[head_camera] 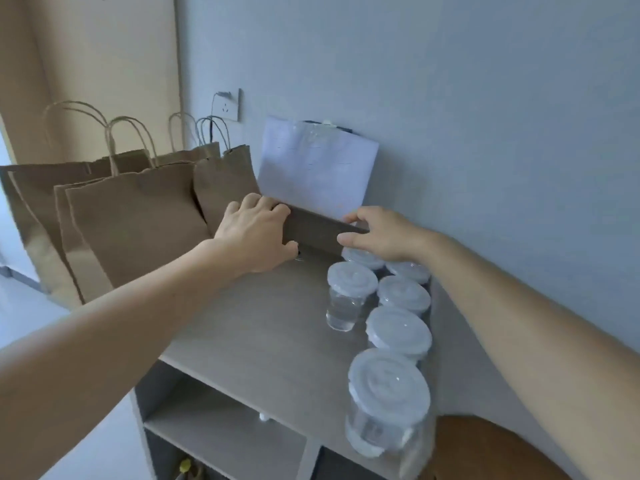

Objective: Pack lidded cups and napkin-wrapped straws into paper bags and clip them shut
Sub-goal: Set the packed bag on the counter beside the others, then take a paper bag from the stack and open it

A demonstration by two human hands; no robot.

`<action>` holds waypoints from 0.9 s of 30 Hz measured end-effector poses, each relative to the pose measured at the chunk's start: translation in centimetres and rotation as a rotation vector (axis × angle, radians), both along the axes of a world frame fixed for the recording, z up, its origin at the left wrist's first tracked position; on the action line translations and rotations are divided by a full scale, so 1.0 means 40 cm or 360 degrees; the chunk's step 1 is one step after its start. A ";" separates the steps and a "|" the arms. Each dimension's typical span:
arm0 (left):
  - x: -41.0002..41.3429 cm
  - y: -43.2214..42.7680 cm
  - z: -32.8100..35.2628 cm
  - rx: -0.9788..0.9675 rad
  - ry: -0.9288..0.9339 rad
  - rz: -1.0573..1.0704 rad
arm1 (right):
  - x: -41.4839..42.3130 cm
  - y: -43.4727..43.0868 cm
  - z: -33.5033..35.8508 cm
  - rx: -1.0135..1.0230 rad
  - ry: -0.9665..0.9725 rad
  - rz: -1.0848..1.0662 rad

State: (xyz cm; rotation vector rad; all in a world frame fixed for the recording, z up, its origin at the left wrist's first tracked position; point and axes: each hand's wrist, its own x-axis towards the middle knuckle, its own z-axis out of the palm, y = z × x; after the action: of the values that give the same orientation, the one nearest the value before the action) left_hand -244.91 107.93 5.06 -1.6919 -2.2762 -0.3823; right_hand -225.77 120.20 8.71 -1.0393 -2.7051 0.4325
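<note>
The left hand and right hand are curled round the ends of a flat brown piece at the far side, while lidded cups are seen unpacked at the right and paper bags at the left, so most packing is judged undone.

- Paper bags: brown kraft with twisted paper handles. Several stand upright and overlap at the left end of the shelf top, mouths up.
- Lidded cups: clear, with whitish lids on. They stand upright, packed in a row along the top's right edge; one cup stands just left of the row.
- Dark-brown flat piece, possibly a folded bag: it stands on edge between bags and cups, gripped by the left hand and the right hand.
</note>
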 end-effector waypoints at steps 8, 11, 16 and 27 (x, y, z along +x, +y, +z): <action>0.535 0.119 0.037 -0.0191 0.0044 -0.0410 | 0.602 -0.059 -0.033 0.0040 -0.0004 -0.0362; 0.721 0.164 0.053 -0.0248 0.0076 -0.0558 | 0.803 -0.069 -0.057 -0.0015 0.0033 -0.0545; 0.990 0.249 0.037 -0.0408 0.0137 -0.0731 | 1.043 -0.056 -0.135 -0.0076 0.0113 -0.0778; 1.440 0.474 -0.248 -0.0823 -0.0031 -0.1241 | 1.448 -0.010 -0.383 -0.0452 0.0063 -0.1327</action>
State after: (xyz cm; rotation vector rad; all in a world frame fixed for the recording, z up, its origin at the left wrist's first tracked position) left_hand -187.30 126.89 -4.84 -2.8196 -1.7114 0.0668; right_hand -167.86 119.78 -6.60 -2.0443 -1.9415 0.6504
